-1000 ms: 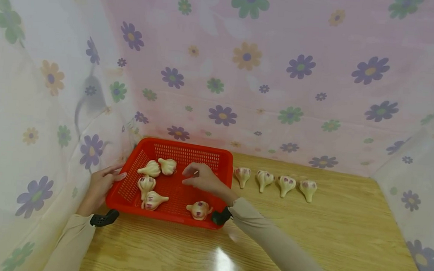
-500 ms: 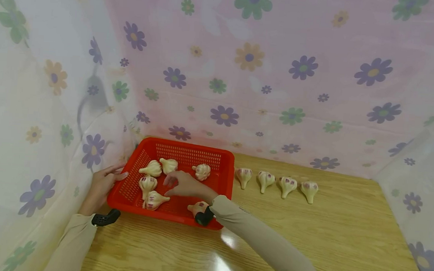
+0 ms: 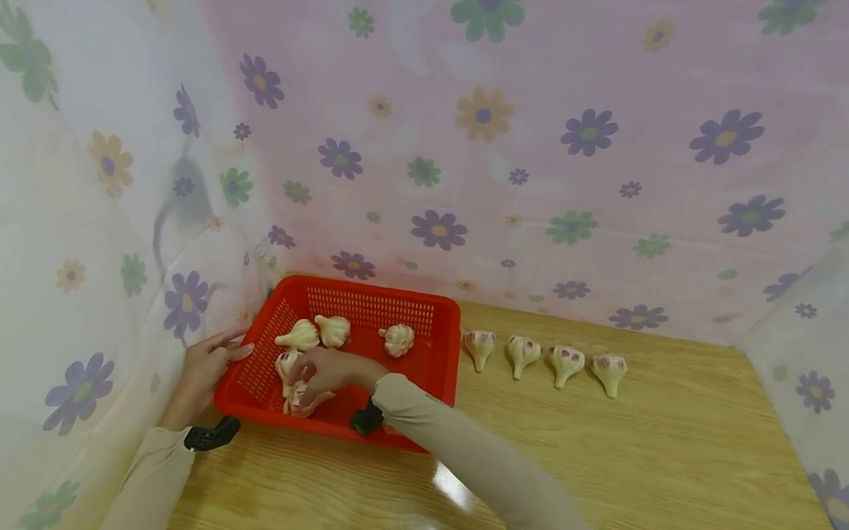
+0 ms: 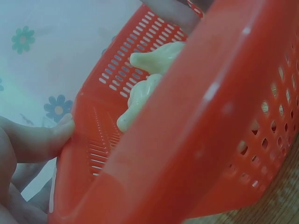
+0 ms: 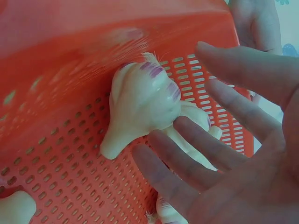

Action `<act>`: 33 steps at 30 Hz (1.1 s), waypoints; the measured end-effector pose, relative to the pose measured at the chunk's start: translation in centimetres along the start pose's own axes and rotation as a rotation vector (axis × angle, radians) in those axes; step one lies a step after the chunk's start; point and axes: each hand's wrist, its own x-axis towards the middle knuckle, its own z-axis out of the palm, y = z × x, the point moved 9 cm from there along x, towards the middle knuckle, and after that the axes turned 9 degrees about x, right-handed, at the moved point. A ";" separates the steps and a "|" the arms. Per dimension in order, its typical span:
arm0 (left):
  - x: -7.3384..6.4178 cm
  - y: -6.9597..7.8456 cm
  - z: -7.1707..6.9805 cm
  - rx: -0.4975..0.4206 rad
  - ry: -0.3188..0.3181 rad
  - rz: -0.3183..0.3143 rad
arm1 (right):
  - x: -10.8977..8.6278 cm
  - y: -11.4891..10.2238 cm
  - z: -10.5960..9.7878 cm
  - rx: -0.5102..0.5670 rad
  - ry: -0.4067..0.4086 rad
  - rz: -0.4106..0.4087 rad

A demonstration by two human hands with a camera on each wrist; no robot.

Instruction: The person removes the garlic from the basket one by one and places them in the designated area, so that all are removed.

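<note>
My left hand [image 3: 205, 369] holds the left rim of a red plastic basket [image 3: 356, 433], its thumb [image 4: 44, 137] on the rim and its other fingers outside. Over the front left of the basket is my right hand [image 3: 334, 370], fingers spread and nothing in its grasp. Just beyond those fingertips lies a garlic bulb [image 5: 142, 100] with purple marks; whether they touch it I cannot tell. More garlic bulbs lie along the left side, among them one bulb [image 3: 302, 335] and another bulb [image 3: 333, 331]. A separate garlic bulb [image 3: 397, 339] sits at the back right inside.
To the right of the basket, several garlic bulbs [image 3: 524, 354] stand in a row on the wooden table [image 3: 638, 473]. Flowered cloth [image 3: 520, 141] rises behind and along both sides. My right forearm covers part of the basket's front right.
My right hand has moved left and nearer across the basket, from the back right to the front-left bulbs. The back-right bulb has come into view. My left hand stays on the rim.
</note>
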 end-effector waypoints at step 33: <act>0.0 -0.2 0.0 0.029 0.024 -0.007 | 0.0 1.7 1.2 -0.135 -0.122 0.128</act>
